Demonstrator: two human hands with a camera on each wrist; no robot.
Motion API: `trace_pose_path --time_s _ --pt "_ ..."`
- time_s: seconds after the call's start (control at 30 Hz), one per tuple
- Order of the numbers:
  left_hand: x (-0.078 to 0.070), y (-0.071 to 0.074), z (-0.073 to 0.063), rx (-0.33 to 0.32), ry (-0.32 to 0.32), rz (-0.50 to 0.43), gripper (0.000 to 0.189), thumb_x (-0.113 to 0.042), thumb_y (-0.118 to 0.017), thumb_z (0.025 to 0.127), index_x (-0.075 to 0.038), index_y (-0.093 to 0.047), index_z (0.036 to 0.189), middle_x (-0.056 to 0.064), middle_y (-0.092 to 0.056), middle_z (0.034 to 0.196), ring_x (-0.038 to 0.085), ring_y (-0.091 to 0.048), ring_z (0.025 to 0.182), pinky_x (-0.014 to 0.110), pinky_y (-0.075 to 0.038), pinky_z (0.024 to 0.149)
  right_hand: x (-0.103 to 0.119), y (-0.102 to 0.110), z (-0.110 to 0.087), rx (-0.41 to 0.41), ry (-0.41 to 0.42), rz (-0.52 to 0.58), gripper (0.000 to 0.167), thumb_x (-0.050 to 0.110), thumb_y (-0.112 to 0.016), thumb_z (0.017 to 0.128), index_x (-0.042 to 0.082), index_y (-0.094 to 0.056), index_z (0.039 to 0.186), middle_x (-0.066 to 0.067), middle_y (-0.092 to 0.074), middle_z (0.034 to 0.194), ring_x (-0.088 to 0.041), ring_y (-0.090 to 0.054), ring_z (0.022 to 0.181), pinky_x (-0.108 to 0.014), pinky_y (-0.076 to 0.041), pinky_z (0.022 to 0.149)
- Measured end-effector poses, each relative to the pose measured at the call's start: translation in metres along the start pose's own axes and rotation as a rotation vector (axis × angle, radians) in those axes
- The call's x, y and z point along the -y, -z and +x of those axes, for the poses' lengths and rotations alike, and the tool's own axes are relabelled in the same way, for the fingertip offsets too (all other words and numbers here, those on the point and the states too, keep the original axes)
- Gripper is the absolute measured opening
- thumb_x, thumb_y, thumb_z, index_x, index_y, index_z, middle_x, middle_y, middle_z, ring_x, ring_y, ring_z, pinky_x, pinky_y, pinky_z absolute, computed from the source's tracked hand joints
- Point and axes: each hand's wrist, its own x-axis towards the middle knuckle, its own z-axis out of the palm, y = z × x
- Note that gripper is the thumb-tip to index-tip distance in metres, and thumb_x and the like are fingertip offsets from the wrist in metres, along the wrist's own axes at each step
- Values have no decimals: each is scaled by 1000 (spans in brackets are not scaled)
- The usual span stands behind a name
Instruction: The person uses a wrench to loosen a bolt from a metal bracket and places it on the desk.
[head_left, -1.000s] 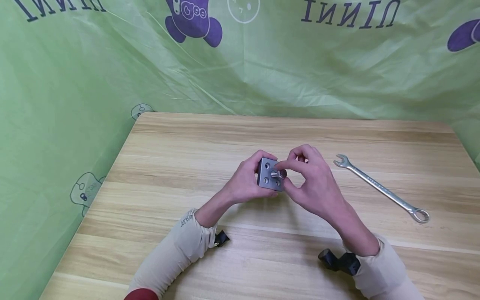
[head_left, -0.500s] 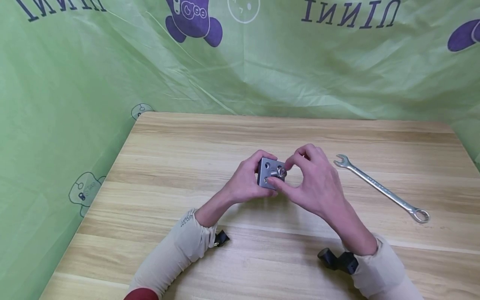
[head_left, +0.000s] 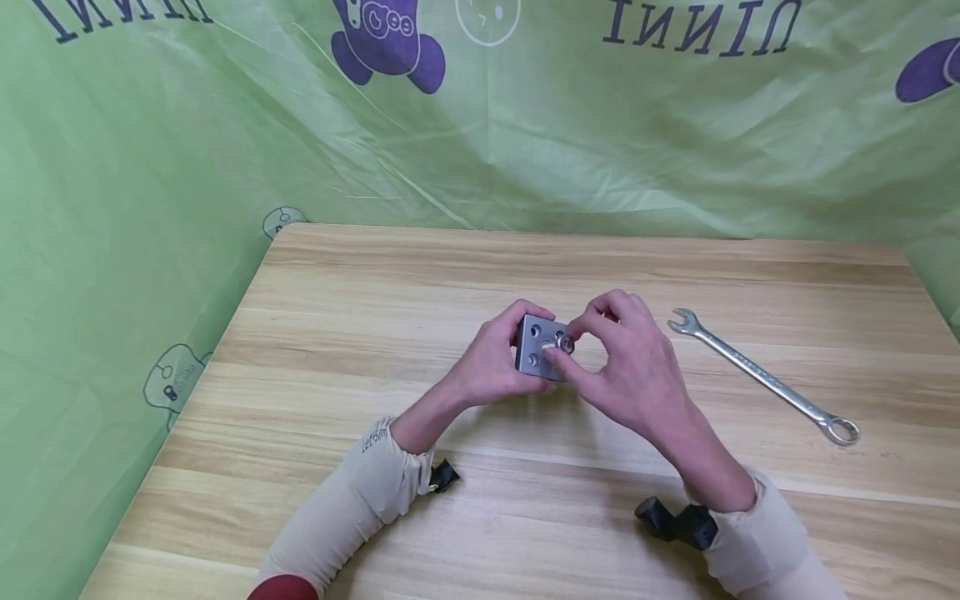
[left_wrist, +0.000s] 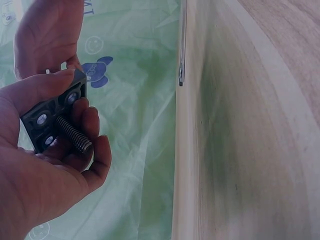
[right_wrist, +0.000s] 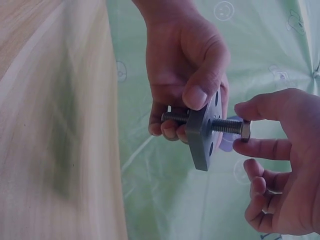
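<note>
My left hand [head_left: 487, 362] grips a small grey square metal plate [head_left: 529, 348] by its edges, above the table. Holes show near the plate's corners. Through its middle runs a hex bolt [right_wrist: 226, 125], whose head stands well off the plate face. In the left wrist view the bolt's threaded end [left_wrist: 75, 135] sticks out of the recessed back, close to my left fingers. My right hand [head_left: 633, 371] pinches the bolt head between thumb and index finger; its other fingers are curled loosely and touch nothing.
A combination wrench [head_left: 757, 375] lies slantwise on the wooden table [head_left: 375, 292], right of my hands. Black wrist cameras [head_left: 678, 523] sit on both beige sleeves. A green printed curtain [head_left: 525, 150] hangs behind and left of the table.
My right thumb has shifted left and up onto the bolt, while the index finger has drawn back to the right side of its head. Left hand and plate stay nearly still.
</note>
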Motion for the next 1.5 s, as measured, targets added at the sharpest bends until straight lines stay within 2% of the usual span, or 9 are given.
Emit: trace_pose_path --time_s 0.23,0.43,0.57,0.67,0.8,0.9,1.03,1.2,1.5 --pt "0 0 0 0 6 -3 71 1 -85 64 -3 -52 127 18 -69 109 11 -61 84 21 -50 78 -3 1 1 -20 72 77 16 10 -77 73 11 -77 89 -8 -57 91 -22 -49 89 -32 -38 72" --pt "0 0 0 -4 -4 0 70 1 -85 65 -3 -53 126 18 -68 110 11 -60 84 21 -49 78 -6 0 2 -46 160 143 25 -2 -73 70 11 -78 90 -8 -55 91 -19 -47 87 -28 -36 75" --pt "-1 0 -1 -7 -9 5 70 2 -86 64 -3 -53 126 18 -67 110 11 -60 84 21 -49 78 -7 0 2 -30 186 142 28 -5 -71 69 11 -77 91 -8 -54 91 -20 -47 87 -29 -36 76" --pt "-1 0 -1 -9 -5 7 70 2 -86 64 -3 -53 126 18 -68 111 12 -61 85 21 -50 79 -7 2 2 8 156 103 30 5 -75 68 12 -75 97 -9 -56 95 -22 -49 90 -32 -38 74" --pt "-1 0 -1 -8 -1 9 70 1 -85 65 -3 -53 126 19 -68 112 16 -62 88 22 -51 79 -6 4 1 46 71 31 35 25 -82 69 13 -71 100 -9 -59 100 -25 -52 93 -35 -41 70" --pt "-1 0 -1 -7 -4 15 69 0 -85 66 -3 -52 127 19 -68 112 17 -63 89 22 -52 78 -4 3 1 46 17 -7 36 37 -85 70 12 -69 91 -8 -59 98 -25 -53 92 -34 -41 66" --pt "-1 0 -1 -3 -9 17 69 0 -85 66 -3 -52 127 19 -68 111 16 -63 86 22 -52 77 -3 3 0 33 -32 -34 37 44 -84 71 13 -65 78 -7 -58 93 -23 -51 87 -31 -37 63" --pt "-1 0 -1 -4 -13 21 69 0 -85 65 -3 -52 126 19 -69 110 13 -61 84 21 -51 75 -3 0 0 3 -21 -42 32 37 -84 76 12 -64 69 -7 -59 89 -24 -51 87 -32 -38 64" --pt "-1 0 -1 -2 -3 17 70 1 -85 65 -3 -52 127 18 -69 109 12 -62 84 21 -51 76 -3 1 1 -24 40 24 17 21 -85 75 12 -71 77 -7 -55 88 -24 -50 89 -33 -39 69"
